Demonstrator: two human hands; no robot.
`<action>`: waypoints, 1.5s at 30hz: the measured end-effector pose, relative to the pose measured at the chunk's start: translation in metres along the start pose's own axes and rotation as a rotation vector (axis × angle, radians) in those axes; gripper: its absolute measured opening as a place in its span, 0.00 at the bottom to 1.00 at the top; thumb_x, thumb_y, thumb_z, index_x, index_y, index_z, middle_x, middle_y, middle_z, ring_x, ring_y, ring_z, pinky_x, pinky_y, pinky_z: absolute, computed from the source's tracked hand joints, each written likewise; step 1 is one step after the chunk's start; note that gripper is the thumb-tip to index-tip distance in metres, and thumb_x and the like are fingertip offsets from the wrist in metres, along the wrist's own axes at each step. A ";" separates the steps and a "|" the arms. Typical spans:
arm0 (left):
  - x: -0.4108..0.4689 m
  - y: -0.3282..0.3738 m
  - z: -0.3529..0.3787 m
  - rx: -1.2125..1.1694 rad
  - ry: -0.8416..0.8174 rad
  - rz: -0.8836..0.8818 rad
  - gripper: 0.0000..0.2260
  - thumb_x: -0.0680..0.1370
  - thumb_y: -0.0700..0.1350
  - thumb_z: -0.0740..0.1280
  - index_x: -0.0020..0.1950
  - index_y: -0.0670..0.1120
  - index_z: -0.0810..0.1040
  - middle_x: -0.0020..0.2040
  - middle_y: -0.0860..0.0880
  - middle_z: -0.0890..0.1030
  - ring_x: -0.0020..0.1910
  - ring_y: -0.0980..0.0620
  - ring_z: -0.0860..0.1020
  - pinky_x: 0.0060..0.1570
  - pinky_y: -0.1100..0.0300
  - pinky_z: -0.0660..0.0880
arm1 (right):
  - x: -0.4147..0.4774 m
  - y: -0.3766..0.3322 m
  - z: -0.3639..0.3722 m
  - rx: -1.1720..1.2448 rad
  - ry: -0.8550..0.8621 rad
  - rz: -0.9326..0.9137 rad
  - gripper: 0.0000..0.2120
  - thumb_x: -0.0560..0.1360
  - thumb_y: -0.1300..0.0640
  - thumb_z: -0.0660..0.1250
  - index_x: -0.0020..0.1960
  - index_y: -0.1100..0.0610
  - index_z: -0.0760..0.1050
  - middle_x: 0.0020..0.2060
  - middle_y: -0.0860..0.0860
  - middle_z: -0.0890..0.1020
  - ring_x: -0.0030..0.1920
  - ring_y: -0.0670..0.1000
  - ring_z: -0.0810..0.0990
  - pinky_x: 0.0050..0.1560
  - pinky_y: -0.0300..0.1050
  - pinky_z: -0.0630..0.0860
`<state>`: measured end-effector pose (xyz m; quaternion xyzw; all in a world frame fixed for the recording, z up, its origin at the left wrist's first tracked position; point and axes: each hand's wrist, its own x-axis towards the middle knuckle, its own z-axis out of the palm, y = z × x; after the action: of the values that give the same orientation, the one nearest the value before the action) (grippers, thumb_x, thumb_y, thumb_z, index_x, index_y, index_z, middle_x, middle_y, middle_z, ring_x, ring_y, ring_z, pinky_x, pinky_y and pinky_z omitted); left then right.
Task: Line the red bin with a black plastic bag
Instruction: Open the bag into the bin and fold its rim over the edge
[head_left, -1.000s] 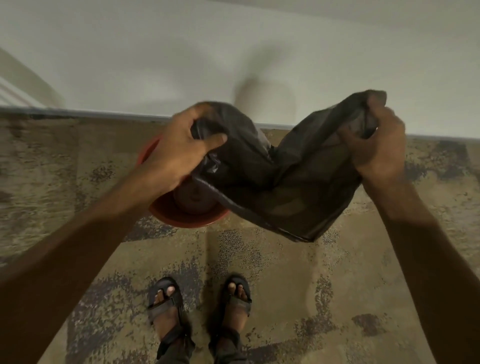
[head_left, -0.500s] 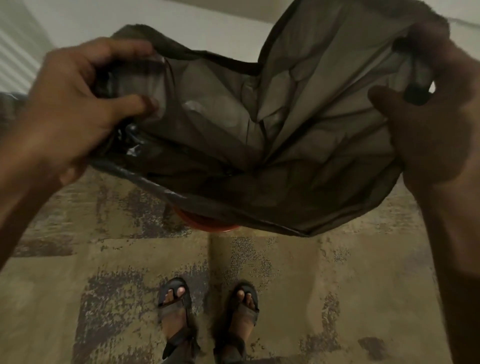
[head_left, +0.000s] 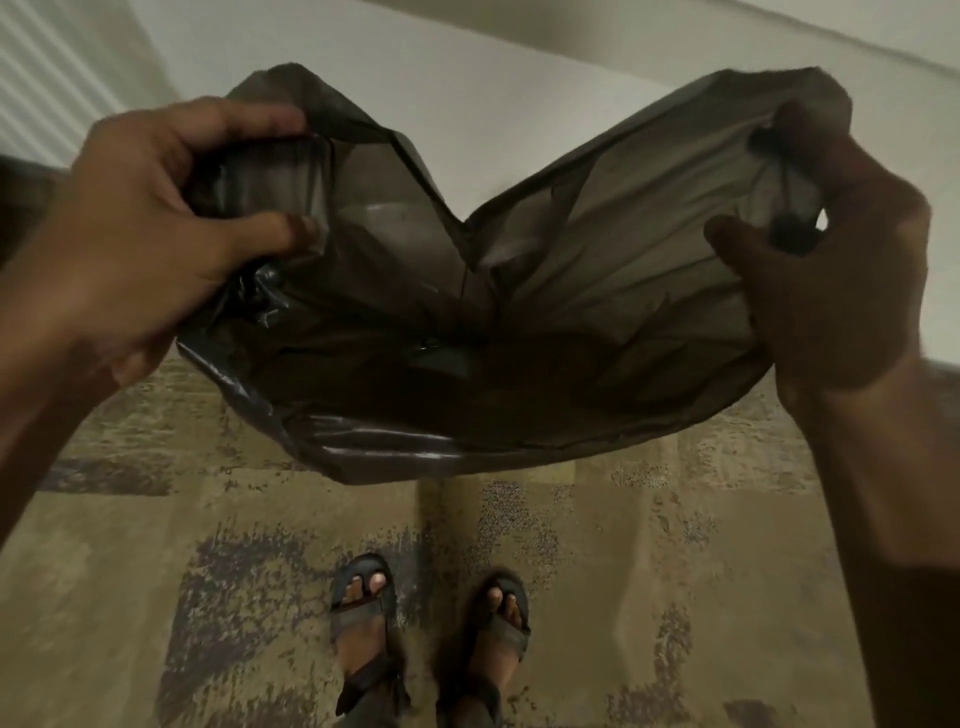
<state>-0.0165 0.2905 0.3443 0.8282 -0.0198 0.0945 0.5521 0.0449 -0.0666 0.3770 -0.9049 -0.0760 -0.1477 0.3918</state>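
A thin black plastic bag is stretched wide between my two hands, high in front of the camera, its mouth spread toward me. My left hand grips the bag's left edge with thumb and fingers pinched on the plastic. My right hand grips the right edge the same way. The far rim dips in a V at the middle. The red bin is hidden behind the hanging bag.
A pale wall runs across the back. Below lies a patterned beige and grey carpet. My two sandalled feet stand at the lower centre, close under the bag.
Both hands lifted the bag up toward the camera and pulled its mouth wider. The red bin, seen a second ago under the bag, is now fully covered.
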 end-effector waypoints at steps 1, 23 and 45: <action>0.004 0.005 0.007 -0.067 0.014 -0.093 0.27 0.66 0.53 0.77 0.64 0.59 0.78 0.58 0.62 0.82 0.56 0.61 0.81 0.46 0.66 0.80 | -0.001 0.003 0.002 -0.016 -0.017 0.022 0.30 0.72 0.61 0.71 0.72 0.60 0.67 0.69 0.52 0.73 0.67 0.49 0.72 0.67 0.42 0.71; 0.005 -0.129 0.098 0.502 -0.133 -0.479 0.28 0.70 0.36 0.73 0.68 0.46 0.72 0.61 0.41 0.78 0.56 0.42 0.77 0.48 0.57 0.71 | -0.045 0.123 0.112 -0.173 -0.159 0.468 0.12 0.76 0.57 0.68 0.58 0.56 0.75 0.44 0.49 0.77 0.38 0.37 0.73 0.30 0.23 0.68; 0.060 -0.240 0.152 0.326 -0.062 -0.564 0.14 0.79 0.32 0.57 0.56 0.39 0.81 0.55 0.42 0.81 0.56 0.46 0.77 0.66 0.52 0.70 | -0.006 0.212 0.212 -0.209 -0.292 0.418 0.18 0.79 0.68 0.55 0.64 0.58 0.74 0.54 0.57 0.80 0.54 0.55 0.77 0.56 0.48 0.76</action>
<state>0.0959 0.2488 0.0802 0.8811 0.2088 -0.0856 0.4157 0.1372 -0.0562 0.0919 -0.9482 0.0725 0.0611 0.3032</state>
